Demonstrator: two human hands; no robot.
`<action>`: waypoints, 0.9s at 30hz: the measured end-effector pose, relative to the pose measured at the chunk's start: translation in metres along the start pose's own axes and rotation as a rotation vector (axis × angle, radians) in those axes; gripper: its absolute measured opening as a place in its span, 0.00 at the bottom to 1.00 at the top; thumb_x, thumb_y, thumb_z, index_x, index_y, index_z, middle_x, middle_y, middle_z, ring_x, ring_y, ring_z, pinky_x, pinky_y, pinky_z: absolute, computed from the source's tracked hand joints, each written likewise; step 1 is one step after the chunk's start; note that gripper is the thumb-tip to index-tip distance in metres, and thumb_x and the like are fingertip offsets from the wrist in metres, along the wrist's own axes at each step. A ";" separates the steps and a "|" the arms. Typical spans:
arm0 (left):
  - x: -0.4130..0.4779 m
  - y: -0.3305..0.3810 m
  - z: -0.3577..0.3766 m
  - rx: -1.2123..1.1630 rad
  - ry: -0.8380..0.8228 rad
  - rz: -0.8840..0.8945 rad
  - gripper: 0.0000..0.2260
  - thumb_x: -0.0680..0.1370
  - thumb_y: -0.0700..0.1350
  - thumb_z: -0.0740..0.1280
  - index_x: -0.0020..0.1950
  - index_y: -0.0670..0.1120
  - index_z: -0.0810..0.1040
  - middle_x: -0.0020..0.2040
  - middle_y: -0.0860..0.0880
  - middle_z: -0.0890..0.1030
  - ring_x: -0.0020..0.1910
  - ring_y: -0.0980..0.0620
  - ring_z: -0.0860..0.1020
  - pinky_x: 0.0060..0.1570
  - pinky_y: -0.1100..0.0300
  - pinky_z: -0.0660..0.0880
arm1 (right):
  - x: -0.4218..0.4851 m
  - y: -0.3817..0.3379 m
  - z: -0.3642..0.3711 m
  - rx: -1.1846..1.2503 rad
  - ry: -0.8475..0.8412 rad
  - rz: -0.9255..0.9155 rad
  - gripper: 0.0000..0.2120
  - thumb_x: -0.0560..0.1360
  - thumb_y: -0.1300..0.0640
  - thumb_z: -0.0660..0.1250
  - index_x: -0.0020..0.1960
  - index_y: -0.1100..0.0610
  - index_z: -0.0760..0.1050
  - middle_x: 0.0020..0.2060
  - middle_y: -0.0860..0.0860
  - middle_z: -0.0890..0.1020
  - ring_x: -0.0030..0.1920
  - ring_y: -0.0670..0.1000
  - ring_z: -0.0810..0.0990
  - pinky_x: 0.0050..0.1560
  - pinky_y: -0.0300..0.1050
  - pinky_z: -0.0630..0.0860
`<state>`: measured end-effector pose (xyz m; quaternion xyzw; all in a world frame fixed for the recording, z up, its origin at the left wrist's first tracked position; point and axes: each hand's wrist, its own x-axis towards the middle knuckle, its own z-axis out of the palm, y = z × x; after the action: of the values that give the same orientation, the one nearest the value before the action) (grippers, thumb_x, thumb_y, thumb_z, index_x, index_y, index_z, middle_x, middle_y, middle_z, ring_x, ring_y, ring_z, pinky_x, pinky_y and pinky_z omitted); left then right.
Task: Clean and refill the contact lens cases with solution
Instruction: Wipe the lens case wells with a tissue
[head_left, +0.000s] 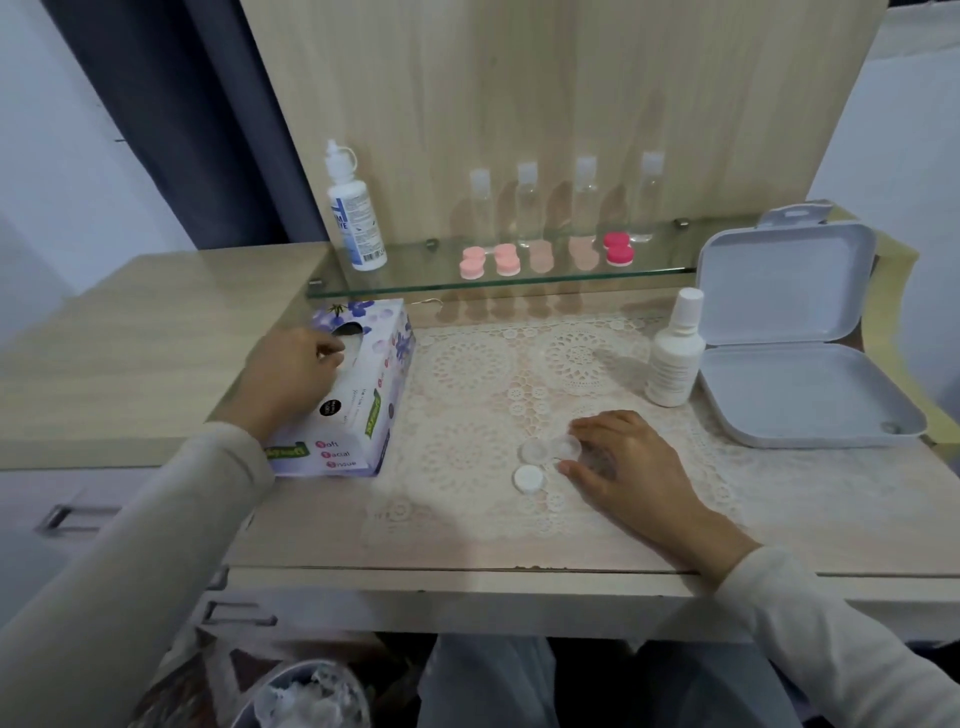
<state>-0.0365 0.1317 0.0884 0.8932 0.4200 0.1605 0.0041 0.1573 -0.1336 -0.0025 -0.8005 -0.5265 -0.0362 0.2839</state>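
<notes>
A clear contact lens case (549, 449) lies open on the lace mat, with one white cap (527, 478) loose just in front of it. My right hand (631, 467) rests on the mat beside the case, its fingertips touching the case's right well. My left hand (296, 376) is on top of the tissue box (358, 395), fingers curled at the box's opening and pinching the tissue there. A white solution bottle (674, 358) stands capped to the right of the mat. A larger solution bottle (354, 210) stands on the glass shelf at the left.
Several pink and red lens cases (545, 255) and clear small bottles (584, 195) line the glass shelf (415, 283). An open grey plastic box (800, 358) sits at the right. A bin with crumpled tissues (306, 696) is below the table edge.
</notes>
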 end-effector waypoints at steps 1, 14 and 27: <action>0.006 -0.005 0.000 0.074 -0.052 0.012 0.11 0.76 0.43 0.64 0.57 0.45 0.80 0.56 0.42 0.80 0.53 0.42 0.76 0.51 0.55 0.70 | 0.000 0.000 0.000 0.000 0.002 0.000 0.17 0.69 0.49 0.72 0.53 0.58 0.80 0.52 0.49 0.82 0.56 0.52 0.76 0.53 0.38 0.66; 0.025 -0.017 0.006 0.155 -0.146 0.132 0.06 0.74 0.40 0.66 0.45 0.46 0.83 0.49 0.45 0.82 0.49 0.45 0.75 0.45 0.57 0.71 | 0.000 0.003 0.002 -0.002 0.018 -0.011 0.16 0.69 0.49 0.72 0.51 0.57 0.81 0.51 0.49 0.82 0.54 0.51 0.76 0.52 0.39 0.67; 0.026 0.003 -0.057 -0.190 0.149 0.093 0.04 0.74 0.37 0.65 0.44 0.40 0.80 0.45 0.43 0.81 0.43 0.48 0.76 0.48 0.56 0.71 | 0.000 -0.002 0.000 0.009 0.038 0.000 0.19 0.68 0.44 0.66 0.50 0.57 0.81 0.49 0.48 0.83 0.53 0.50 0.78 0.50 0.38 0.68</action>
<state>-0.0354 0.1420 0.1508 0.8928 0.3602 0.2657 0.0501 0.1554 -0.1332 -0.0022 -0.7985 -0.5212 -0.0488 0.2974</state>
